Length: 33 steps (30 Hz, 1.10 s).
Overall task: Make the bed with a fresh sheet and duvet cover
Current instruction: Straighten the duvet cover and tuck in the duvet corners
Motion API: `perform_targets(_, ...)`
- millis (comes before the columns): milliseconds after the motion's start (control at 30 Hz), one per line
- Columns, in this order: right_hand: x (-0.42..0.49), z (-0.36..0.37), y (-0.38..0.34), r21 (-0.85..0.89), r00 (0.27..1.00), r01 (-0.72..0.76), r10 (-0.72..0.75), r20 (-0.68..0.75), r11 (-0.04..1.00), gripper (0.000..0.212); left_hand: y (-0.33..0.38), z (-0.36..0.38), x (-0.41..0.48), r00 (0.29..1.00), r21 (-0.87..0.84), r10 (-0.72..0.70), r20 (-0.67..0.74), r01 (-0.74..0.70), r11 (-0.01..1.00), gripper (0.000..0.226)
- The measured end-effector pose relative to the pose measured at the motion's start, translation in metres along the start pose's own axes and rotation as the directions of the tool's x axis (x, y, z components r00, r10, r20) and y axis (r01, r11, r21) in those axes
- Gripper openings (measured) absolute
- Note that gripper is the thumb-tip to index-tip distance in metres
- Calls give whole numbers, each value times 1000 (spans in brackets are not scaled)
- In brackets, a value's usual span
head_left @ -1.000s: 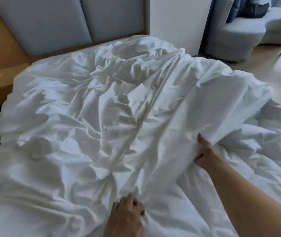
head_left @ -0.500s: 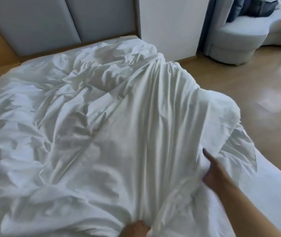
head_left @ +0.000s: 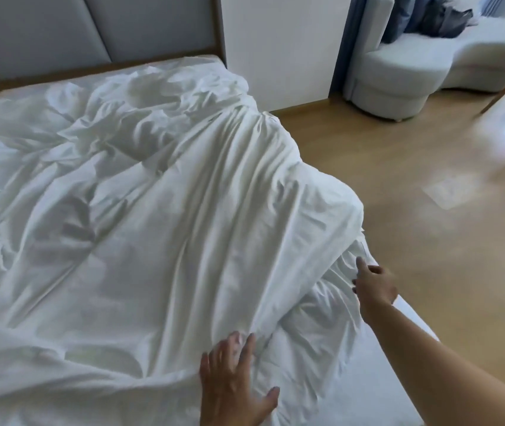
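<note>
At the bottom edge, left hand (head_left: 232, 382) is cropped

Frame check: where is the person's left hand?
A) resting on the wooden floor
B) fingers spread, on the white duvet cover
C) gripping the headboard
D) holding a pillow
B: the left hand lies with its fingers spread on the white duvet cover, near the close edge of the bed.

Bed (head_left: 377, 392) carries crumpled white duvet cover (head_left: 159, 226).
</note>
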State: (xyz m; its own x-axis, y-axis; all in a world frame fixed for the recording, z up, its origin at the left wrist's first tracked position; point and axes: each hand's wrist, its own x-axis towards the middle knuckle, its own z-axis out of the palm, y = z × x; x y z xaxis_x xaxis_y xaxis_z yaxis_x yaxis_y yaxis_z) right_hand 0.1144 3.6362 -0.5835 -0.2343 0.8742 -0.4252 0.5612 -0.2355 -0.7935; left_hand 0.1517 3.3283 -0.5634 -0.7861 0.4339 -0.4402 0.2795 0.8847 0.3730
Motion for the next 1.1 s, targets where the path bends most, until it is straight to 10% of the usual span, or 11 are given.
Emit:
perform_targets(167,95,27,-53,-160,933,361,-353,78,919,58,116,18,68,997,124,71,-32,-66,990,115)
perform_targets(267,154,61,-88,-41,916,249,-222,335,968,116,160,54,118,998,181,6,68,-19,983,139)
perform_targets(367,199,98,-114,-11,856,59,-45,515,998,137,167,74,162,996,182,-58,-73,71,981,76)
perform_targets(500,234,120,-120,-15,812,17,-5,583,1000,70,146,76,182,969,283,-191,-156,229,932,74)
perform_targets(600,259,63,-110,-182,877,245,-138,460,952,28,104,42,189,906,117,-286,-312,335,935,55)
perform_targets(767,256,-36,-61,-423,935,252,-107,337,870,32,94,-21,187,675,-337,-458,-578,314,888,39)
perform_targets(900,222,-31,-51,-586,910,250,20,415,770,42,106,-12,150,826,-194,-447,-343,403,894,59)
perform_targets(1000,218,-47,-59,-466,927,124,65,368,876,44,99,8,125,880,0,-228,-417,251,968,96)
perform_targets(1100,198,-62,-52,-526,906,22,205,369,850,56,98,42,93,885,74,-150,-441,203,976,82)
